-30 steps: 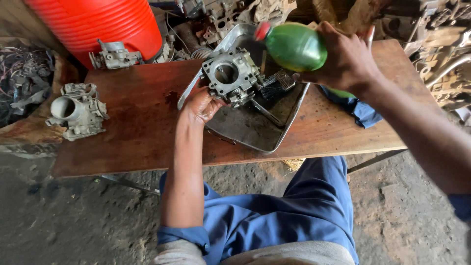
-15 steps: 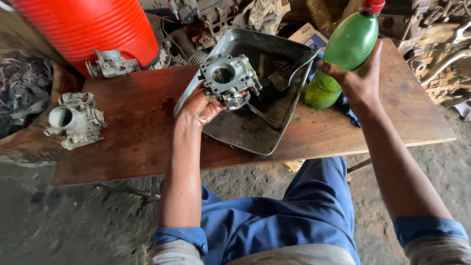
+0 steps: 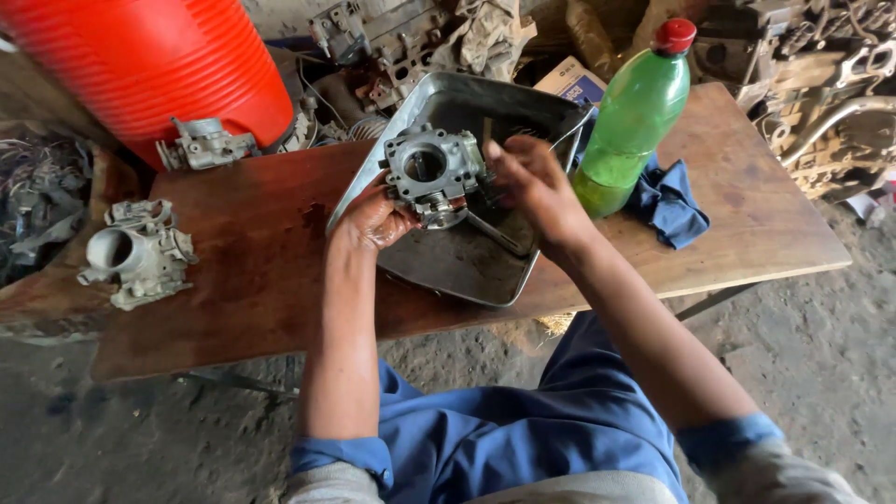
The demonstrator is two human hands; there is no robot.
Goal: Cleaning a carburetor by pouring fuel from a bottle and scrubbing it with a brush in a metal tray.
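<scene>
Plainly, carburettor body point(image 3: 431, 175): grey cast metal, grimy, one round bore facing up, small fittings on its sides.
Place: held just above the dented metal tray point(image 3: 448, 266) on the wooden table point(image 3: 233, 271).
Left hand point(image 3: 375, 220): fingers closed on its lower left edge.
Right hand point(image 3: 527, 187): fingers curled against its right side; firm grip unclear.
Nearby: green bottle point(image 3: 627, 121) standing upright, beside the tray.

Green bottle point(image 3: 627, 121) with red cap point(image 3: 674, 35), orange barrel point(image 3: 154, 65), blue cloth point(image 3: 667, 203)
</scene>
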